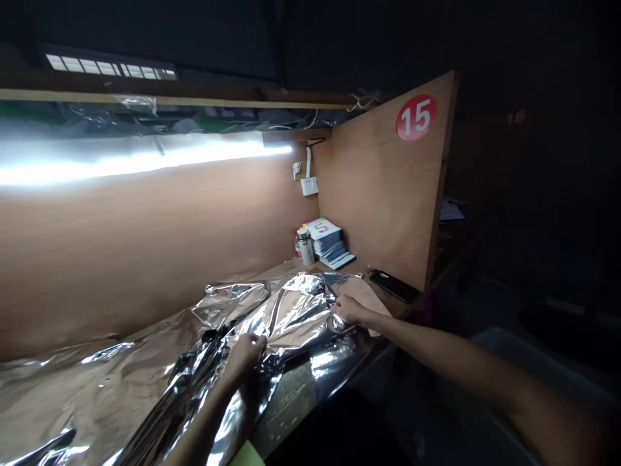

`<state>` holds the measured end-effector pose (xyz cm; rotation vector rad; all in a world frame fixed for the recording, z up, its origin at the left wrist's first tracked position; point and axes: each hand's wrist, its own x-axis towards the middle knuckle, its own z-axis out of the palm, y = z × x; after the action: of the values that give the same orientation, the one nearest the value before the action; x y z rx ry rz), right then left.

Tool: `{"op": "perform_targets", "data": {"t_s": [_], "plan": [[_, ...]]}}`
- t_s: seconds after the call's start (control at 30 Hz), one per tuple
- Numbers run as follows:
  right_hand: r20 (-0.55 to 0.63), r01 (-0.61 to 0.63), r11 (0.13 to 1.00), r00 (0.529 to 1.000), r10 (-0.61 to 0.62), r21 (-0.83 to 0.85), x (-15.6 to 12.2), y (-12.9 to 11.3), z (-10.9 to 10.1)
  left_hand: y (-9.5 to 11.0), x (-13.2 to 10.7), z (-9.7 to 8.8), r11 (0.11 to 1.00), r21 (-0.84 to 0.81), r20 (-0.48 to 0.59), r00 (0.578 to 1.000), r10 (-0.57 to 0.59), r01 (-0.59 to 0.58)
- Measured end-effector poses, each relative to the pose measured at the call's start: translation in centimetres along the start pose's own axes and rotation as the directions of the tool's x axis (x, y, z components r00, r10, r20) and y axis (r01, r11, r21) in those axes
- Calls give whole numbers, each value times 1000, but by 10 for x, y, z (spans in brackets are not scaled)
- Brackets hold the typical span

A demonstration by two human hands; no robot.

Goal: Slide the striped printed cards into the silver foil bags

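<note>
A large crinkled sheet of shiny silver foil film (295,317) lies across the bench, bunched in folds through its middle. My left hand (246,353) is closed on the film's near edge, thumb and fingers pinched together. Farther right, my right hand (350,310) is also closed, gripping the film close to its right end. Between the two hands the film is spread with wrinkles, and part of it hangs over the front edge of the bench.
In the back corner stand a stack of booklets (327,239) and a flask (305,247). A black phone (394,285) lies by the wooden partition (383,188) marked 15. A power socket (309,186) is on the back wall, under a bright tube light (194,155).
</note>
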<state>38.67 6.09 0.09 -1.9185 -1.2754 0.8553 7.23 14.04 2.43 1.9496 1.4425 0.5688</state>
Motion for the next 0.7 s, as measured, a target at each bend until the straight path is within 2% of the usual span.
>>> {"op": "perform_targets", "data": {"t_s": [0.07,0.1,0.13,0.2,0.27,0.33,0.37,0.4,0.43,0.47,0.5,0.53,0.57,0.6,0.63,0.67,0.7], "plan": [[-49,10,1000,999,-10,7,-6,-3,5,7,-18,7,987,80,-58,988,146,-141],[-60,10,1000,998,-10,14,-10,-5,8,10,-28,13,962,134,-45,968,247,-239],[-56,3,1000,998,-2,24,-15,-6,11,13,-39,20,916,208,3,936,352,-344],[-3,-32,999,999,32,42,-30,-8,17,16,-59,34,763,378,177,850,496,-524],[84,-80,995,994,76,52,-55,-8,18,11,-74,44,618,498,339,793,506,-608],[171,-68,997,983,64,19,-86,-6,10,-1,-81,48,571,519,425,772,472,-635],[178,8,1000,984,-3,-26,-102,-5,3,-7,-82,47,562,511,455,760,465,-650],[172,140,986,977,-122,-95,-117,-3,-5,-14,-83,45,555,497,481,744,463,-667],[166,320,929,942,-292,-186,-130,0,-13,-20,-84,42,549,479,506,727,465,-685],[199,507,815,861,-468,-279,-141,5,-20,-25,-84,40,546,459,529,709,466,-701],[261,666,660,745,-614,-348,-147,10,-24,-28,-85,36,546,438,547,694,469,-714],[338,778,503,621,-707,-377,-150,18,-25,-30,-86,33,548,413,561,677,476,-728],[422,850,376,514,-747,-369,-149,26,-24,-30,-88,30,552,382,571,659,489,-741],[481,891,297,438,-760,-343,-145,34,-20,-31,-90,26,558,349,574,642,508,-753],[506,912,270,397,-766,-308,-137,42,-15,-30,-91,21,565,319,568,631,529,-761],[499,917,294,393,-772,-268,-128,48,-10,-31,-92,16,574,297,551,628,550,-763],[481,905,366,426,-766,-218,-118,51,-5,-32,-91,11,590,282,523,637,566,-756]]}}
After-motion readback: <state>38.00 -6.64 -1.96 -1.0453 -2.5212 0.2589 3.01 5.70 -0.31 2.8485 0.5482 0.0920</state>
